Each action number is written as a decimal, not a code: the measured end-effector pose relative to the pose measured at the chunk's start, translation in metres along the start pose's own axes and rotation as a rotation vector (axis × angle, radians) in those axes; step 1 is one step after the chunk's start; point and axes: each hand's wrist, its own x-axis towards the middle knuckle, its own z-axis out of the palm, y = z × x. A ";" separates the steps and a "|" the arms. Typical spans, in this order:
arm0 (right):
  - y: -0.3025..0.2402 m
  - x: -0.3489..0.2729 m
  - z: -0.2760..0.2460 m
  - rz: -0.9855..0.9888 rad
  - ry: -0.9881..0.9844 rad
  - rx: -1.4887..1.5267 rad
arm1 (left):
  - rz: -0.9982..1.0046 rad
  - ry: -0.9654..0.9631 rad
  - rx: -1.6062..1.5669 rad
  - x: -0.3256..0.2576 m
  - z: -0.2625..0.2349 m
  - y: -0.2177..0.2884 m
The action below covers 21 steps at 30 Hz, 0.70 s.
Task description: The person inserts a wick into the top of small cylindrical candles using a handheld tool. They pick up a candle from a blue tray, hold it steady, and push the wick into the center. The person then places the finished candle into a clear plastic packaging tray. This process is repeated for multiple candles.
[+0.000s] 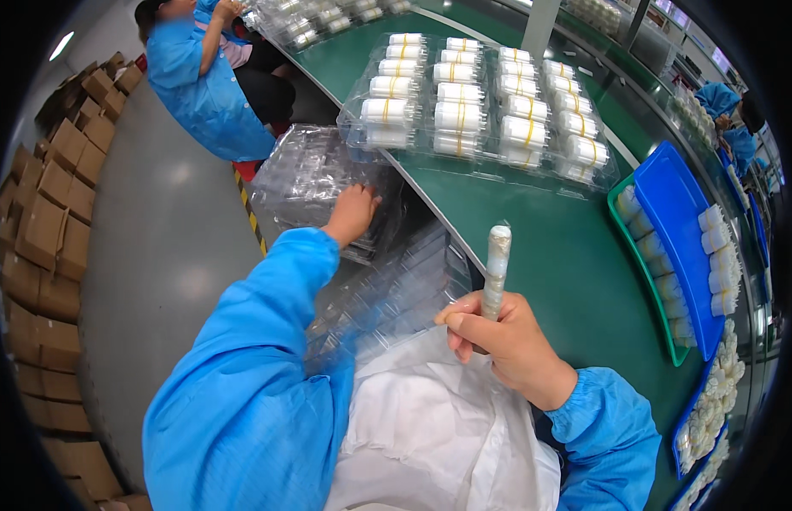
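Note:
My left hand [353, 215] reaches down at a stack of clear plastic trays [306, 170] beside the bench, its fingers loosely bent and apart against the plastic. Closed around a whitish, tape-wrapped stick [497, 264] is my right hand [511, 341], which holds it upright near the bench edge. The thumb and forefinger of that hand meet at the edge of another clear plastic tray [404, 289]. This tray lies tilted over my lap, between my two arms. Whether the right fingers also grip it I cannot tell.
On the green bench [549, 247], a clear tray [404, 162] carries rows of white cylinders with yellow bands. A blue tray [677, 221] leans over a green tray [613, 204] of white parts at the right. A person [204, 85] in blue sits far left. Cardboard boxes [60, 204] line the left side.

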 end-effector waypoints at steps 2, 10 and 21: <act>0.001 -0.001 -0.002 0.004 0.031 0.028 | -0.112 -0.402 -0.551 -0.001 -0.068 0.022; 0.006 0.008 0.001 -0.076 -0.008 0.076 | -0.060 -0.965 -0.646 -0.092 -0.277 0.139; 0.008 0.002 -0.008 -0.147 -0.068 0.047 | -0.424 -0.466 -0.729 -0.085 -0.473 0.087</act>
